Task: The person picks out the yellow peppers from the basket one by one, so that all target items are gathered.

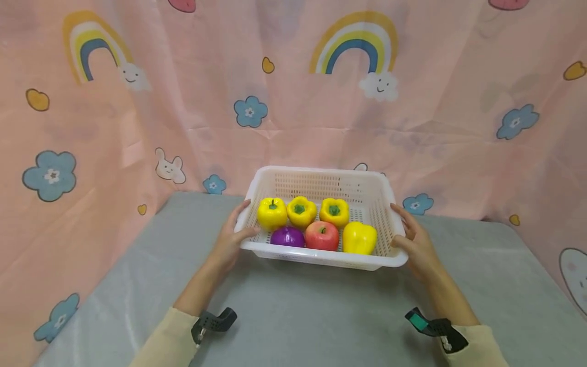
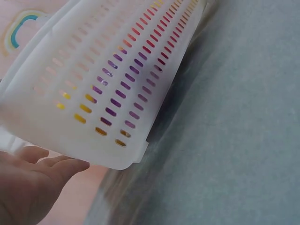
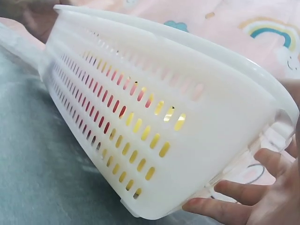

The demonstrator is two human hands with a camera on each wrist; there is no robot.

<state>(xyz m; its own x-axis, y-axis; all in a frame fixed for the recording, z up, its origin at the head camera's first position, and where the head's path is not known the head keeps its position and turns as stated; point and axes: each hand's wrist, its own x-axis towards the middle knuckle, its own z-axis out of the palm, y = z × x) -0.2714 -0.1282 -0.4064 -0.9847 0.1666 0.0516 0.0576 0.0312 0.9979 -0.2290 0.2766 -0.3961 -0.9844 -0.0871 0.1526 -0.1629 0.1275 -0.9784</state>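
A white plastic basket (image 1: 321, 258) with slotted walls is held between both hands, its near side facing me. My left hand (image 1: 231, 235) grips the left end, thumb over the rim and fingers around the outside. At the opposite end, my right hand (image 1: 416, 245) holds the rim the same way; the right wrist view shows its fingers (image 3: 234, 192) spread under the end wall. Inside lie several yellow bell peppers (image 1: 272, 214), a red apple (image 1: 322, 236) and a glossy purple rounded vegetable (image 1: 288, 237), whose lower parts are hidden by the front wall.
A grey cloth-covered table (image 1: 316, 316) spreads below the basket, which casts a shadow on it. Behind and at the sides hangs a pink curtain (image 1: 293, 148) printed with rainbows, flowers and hearts. Black straps (image 1: 213, 322) circle both wrists over beige sleeves.
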